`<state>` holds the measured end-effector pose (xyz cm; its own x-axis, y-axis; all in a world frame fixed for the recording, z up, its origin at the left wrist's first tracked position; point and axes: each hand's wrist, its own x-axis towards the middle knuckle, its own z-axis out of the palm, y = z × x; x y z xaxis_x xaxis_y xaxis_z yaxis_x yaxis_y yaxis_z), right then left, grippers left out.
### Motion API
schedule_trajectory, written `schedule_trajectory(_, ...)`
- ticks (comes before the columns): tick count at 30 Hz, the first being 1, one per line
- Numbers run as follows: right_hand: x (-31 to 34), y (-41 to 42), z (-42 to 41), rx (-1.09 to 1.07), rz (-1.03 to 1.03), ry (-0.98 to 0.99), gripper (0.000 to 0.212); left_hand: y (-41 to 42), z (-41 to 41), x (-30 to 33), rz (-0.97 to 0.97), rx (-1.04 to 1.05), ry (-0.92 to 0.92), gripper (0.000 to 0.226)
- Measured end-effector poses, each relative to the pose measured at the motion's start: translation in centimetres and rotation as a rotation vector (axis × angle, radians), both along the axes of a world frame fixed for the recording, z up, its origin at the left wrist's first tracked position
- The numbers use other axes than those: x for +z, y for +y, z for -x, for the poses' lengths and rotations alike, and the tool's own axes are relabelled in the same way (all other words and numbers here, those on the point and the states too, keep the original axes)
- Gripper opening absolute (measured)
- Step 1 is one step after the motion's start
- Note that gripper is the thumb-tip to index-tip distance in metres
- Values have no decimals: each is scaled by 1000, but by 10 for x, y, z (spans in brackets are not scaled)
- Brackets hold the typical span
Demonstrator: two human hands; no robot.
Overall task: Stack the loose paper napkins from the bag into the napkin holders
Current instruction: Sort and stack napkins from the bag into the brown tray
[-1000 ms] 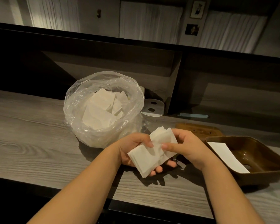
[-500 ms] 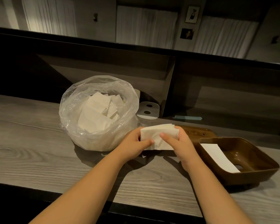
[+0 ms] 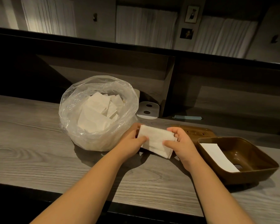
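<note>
A small stack of white napkins (image 3: 155,141) is held between both hands just above the wooden counter. My left hand (image 3: 130,143) grips its left end, thumb on top. My right hand (image 3: 180,145) grips the right end with curled fingers. To the left stands an open clear plastic bag (image 3: 81,126) with several loose white napkins (image 3: 97,115) inside. At the right sits a brown napkin holder (image 3: 252,173), tilted, with one white napkin (image 3: 216,155) lying in it.
A second brown tray or lid (image 3: 199,131) lies behind my right hand. A white plate with two holes (image 3: 148,109) leans at the back by a dark divider. A pale blue strip (image 3: 187,117) lies on the shelf. The counter's front edge (image 3: 136,206) is near me.
The fanned, tilted stack has been squared up and turned level between my hands, then shifted slightly toward me and to the right. The view has tilted a little.
</note>
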<state>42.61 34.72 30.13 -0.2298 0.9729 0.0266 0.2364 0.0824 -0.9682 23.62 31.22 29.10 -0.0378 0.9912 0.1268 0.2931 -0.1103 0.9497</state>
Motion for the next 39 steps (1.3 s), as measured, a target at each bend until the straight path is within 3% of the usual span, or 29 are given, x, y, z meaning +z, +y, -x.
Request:
schedule_trajectory(5,-6,-2,5,48,-82,26,78,-7,-2,1,-62,-132,-2,70)
schedule_trajectory(8,-5,-4,3,77,-121,-72,85,-11,-2,3,-91,-194,72,84)
schedule_trajectory(14,-2,-4,-4,-4,-247,-24,74,-12,0,5,-143,-135,5,75)
schedule_trajectory(18,-5,-2,-3,16,-170,-119,86,-11,0,3,-72,-173,-4,84)
schedule_trajectory(24,-5,-2,-5,79,-139,-152,100,-12,0,4,-83,-228,136,90)
schedule_trajectory(30,-3,-2,-7,0,-87,-118,75,-3,3,-3,-37,-63,35,70)
schedule_trajectory(35,-5,-5,-4,90,-122,-185,59,-7,1,0,57,-195,160,79)
schedule_trajectory(39,5,-8,-3,12,-136,1,47,-4,3,1,17,-109,23,38)
